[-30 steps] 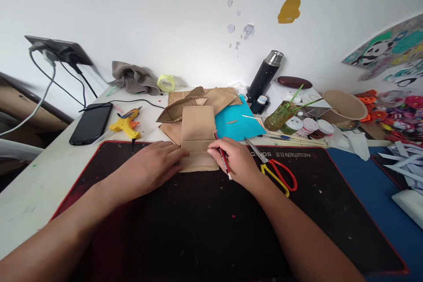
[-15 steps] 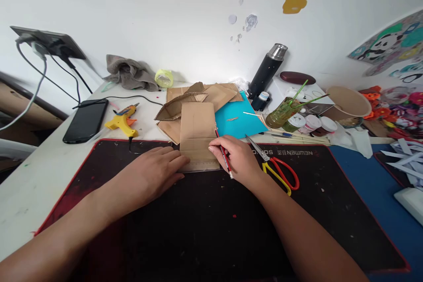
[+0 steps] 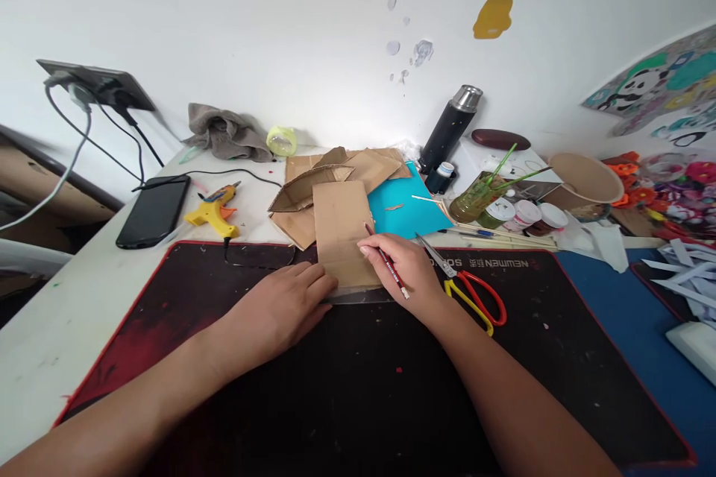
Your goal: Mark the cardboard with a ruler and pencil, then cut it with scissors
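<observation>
A rectangular piece of brown cardboard (image 3: 341,223) lies on the black desk mat in front of me, with a crease across its lower part. Along its near edge lies a clear strip that looks like a ruler (image 3: 358,292). My left hand (image 3: 285,302) rests palm down at the lower left corner, fingers stretched out over the cardboard's edge and the ruler's end. A dark red pencil (image 3: 393,274) is pinched in my right hand (image 3: 406,268), its tip over the cardboard's right side. Red-and-yellow scissors (image 3: 467,291) lie partly spread to the right of that hand.
Behind the cardboard are more cardboard scraps (image 3: 313,190) and a teal sheet (image 3: 414,205). A yellow glue gun (image 3: 215,212) and a black phone (image 3: 154,212) lie left. A black thermos (image 3: 450,127), a jar with brushes (image 3: 473,197) and paint pots (image 3: 526,215) stand right.
The view has tilted slightly upward and shifted a little left. The pencil leans more to the left, its tip now over the cardboard rather than at its right edge. The cardboard is slightly turned.
</observation>
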Motion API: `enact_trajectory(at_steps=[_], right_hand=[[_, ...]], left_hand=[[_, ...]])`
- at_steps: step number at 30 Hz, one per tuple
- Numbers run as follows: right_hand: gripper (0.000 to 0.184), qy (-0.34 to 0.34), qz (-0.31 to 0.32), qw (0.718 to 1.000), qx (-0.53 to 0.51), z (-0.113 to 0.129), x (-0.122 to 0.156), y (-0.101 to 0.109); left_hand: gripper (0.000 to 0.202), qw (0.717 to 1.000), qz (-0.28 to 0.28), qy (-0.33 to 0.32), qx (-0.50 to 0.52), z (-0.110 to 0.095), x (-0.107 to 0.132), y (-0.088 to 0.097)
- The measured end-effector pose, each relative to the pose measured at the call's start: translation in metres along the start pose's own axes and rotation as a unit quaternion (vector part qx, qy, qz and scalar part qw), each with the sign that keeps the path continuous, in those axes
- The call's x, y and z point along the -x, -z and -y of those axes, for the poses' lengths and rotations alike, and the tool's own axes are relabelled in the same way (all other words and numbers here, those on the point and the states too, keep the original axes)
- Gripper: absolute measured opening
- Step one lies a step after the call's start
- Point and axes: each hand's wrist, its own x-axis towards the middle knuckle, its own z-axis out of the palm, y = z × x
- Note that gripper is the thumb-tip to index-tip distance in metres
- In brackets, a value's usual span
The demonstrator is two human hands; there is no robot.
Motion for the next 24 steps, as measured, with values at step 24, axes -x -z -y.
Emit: enact_trajectory(at_steps=[24], right_hand=[[0.023, -0.038, -0.040, 0.996, -0.063, 0.003, -0.001, 0.001]], left_hand=[[0.032, 0.996, -0.061, -0.054, 0.035, 0.030, 0.005, 0.020]])
